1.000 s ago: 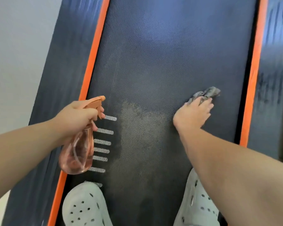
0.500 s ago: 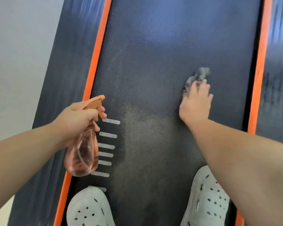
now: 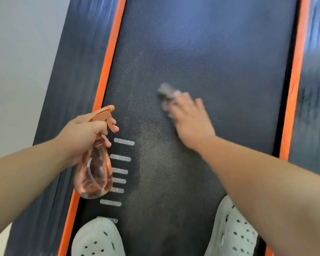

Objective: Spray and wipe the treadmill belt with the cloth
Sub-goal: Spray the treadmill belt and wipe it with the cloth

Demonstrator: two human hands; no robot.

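The dark textured treadmill belt (image 3: 211, 52) runs away from me between two orange strips. My right hand (image 3: 190, 121) presses a grey cloth (image 3: 165, 94) flat on the belt near its middle; both are motion-blurred and the cloth sticks out past my fingertips. My left hand (image 3: 85, 133) holds a clear pink spray bottle (image 3: 95, 174) with an orange trigger head above the belt's left edge, nozzle pointing toward the belt. A lighter, dull patch (image 3: 161, 163) marks the belt in front of my feet.
My two white perforated clogs (image 3: 98, 239) (image 3: 231, 231) stand on the belt at the bottom. White dashes (image 3: 120, 170) line the belt's left side. Orange strips (image 3: 107, 58) (image 3: 296, 71) and dark side rails (image 3: 70, 71) flank it. A pale wall (image 3: 17, 61) lies left.
My right hand has swept the cloth from the belt's right side up and then left toward the middle. The spray bottle in my left hand has stayed in place.
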